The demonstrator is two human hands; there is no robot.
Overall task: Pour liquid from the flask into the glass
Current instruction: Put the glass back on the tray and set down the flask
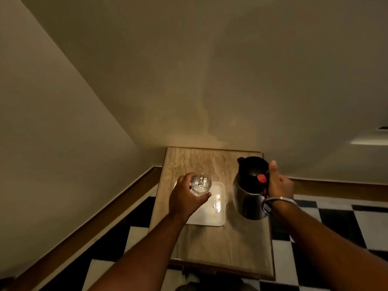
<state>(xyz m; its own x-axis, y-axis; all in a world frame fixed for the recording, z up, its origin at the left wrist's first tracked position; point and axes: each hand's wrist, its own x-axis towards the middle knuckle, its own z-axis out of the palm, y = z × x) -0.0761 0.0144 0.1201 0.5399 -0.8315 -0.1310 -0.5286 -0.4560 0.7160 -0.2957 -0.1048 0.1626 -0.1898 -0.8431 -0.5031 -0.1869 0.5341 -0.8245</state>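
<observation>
Left hand [185, 199] around glass [200, 184]

Home interior, room corner: plain cream walls [189, 70], wooden skirting [117, 198], black-and-white checkered tile floor [327, 225], small marble-topped side table [220, 244] with white tray [210, 219], steel flask [249, 198] and drinking glass [200, 184]. Dim warm light.

Clear glass [201, 184], brushed-metal flask [247, 198] with matt black, probably plastic, top, glossy white tray [212, 217], polished stone-look table [220, 244].
</observation>
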